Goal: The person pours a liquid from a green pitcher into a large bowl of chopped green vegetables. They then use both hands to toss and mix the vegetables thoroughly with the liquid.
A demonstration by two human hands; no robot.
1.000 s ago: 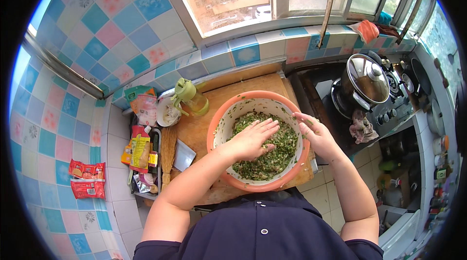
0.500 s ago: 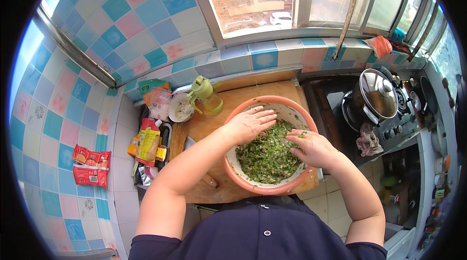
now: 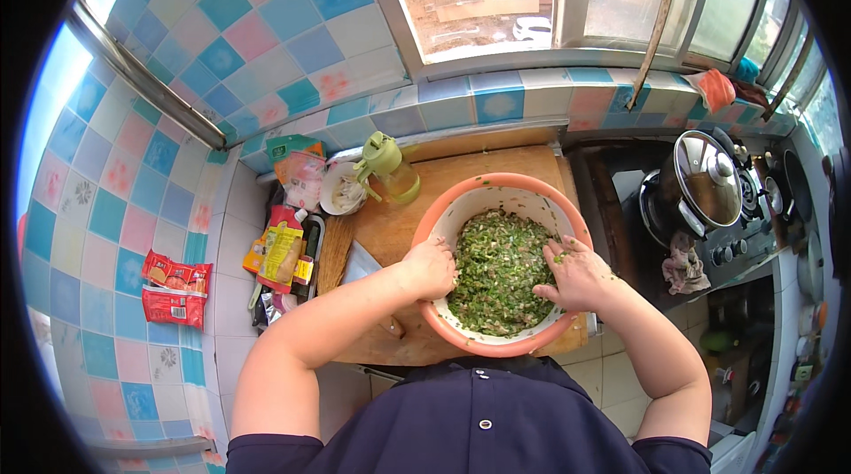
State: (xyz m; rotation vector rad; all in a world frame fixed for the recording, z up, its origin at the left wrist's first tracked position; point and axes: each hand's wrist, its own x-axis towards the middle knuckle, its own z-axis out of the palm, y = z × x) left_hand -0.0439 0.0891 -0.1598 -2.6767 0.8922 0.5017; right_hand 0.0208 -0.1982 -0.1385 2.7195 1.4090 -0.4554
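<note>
A large orange-rimmed basin (image 3: pixel 581 219) with a pale inside stands on a wooden board. Chopped green vegetable filling (image 3: pixel 502 272), flecked with paler bits, lies in it. My left hand (image 3: pixel 429 268) is bent over the basin's left rim, its fingers curled against the inner wall and partly hidden. On the opposite side my right hand (image 3: pixel 574 274) rests inside the right wall, fingers apart, thumb reaching to the edge of the filling. Green scraps cling to the right fingers.
The wooden board (image 3: pixel 496 161) carries a green-topped oil jug (image 3: pixel 390 171) and a knife (image 3: pixel 359 263). A white bowl (image 3: pixel 341 189) and food packets (image 3: pixel 282 254) crowd the left. At right, a lidded pot (image 3: pixel 707 180) sits on the stove beside a cloth (image 3: pixel 684 268).
My left hand has moved from over the filling, near the far side, to the basin's left rim. My right hand has shifted slightly toward the right wall. The view has turned a little.
</note>
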